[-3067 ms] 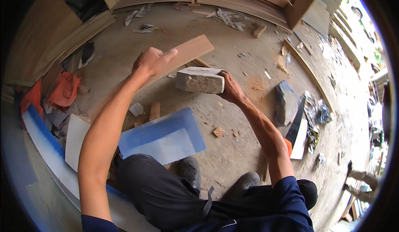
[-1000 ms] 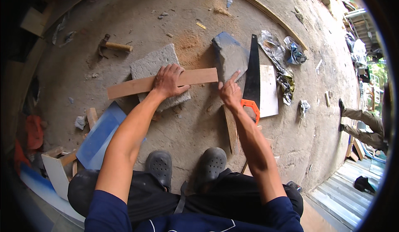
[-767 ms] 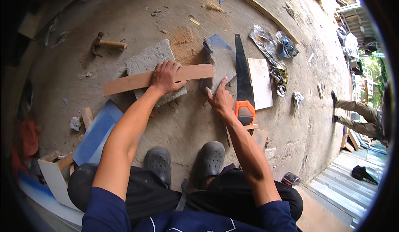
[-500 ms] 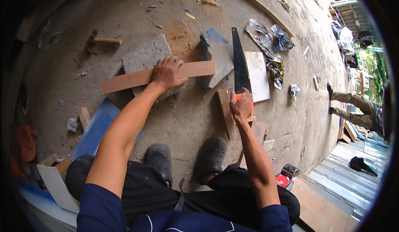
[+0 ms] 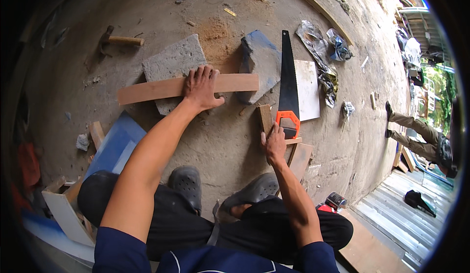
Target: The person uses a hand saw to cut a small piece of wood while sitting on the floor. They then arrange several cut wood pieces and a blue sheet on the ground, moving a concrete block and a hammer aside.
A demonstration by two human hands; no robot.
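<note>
Across a grey concrete block (image 5: 174,57) and a blue-stained stone block (image 5: 267,60) lies a reddish wooden plank (image 5: 235,82). My left hand (image 5: 199,89) presses on its middle, fingers over the far edge and thumb on the near side. A handsaw (image 5: 288,79) with a black blade and orange-rimmed handle rests to the right, blade pointing away from me. Beside that handle, my right hand (image 5: 274,143) closes round a short wooden block (image 5: 266,118), thumb at its left and fingers at its right. The hand covers the block's lower end.
A hammer (image 5: 122,40) lies at far left, a white board (image 5: 306,89) beside the saw. Crumpled plastic (image 5: 313,40) is at the right. Near my left knee sits a blue panel (image 5: 115,145). Another person (image 5: 416,131) stands at the far right.
My right hand has let go of the saw handle and moved slightly left and nearer, onto the short block. My right foot has turned outward. My left hand stays on the plank.
</note>
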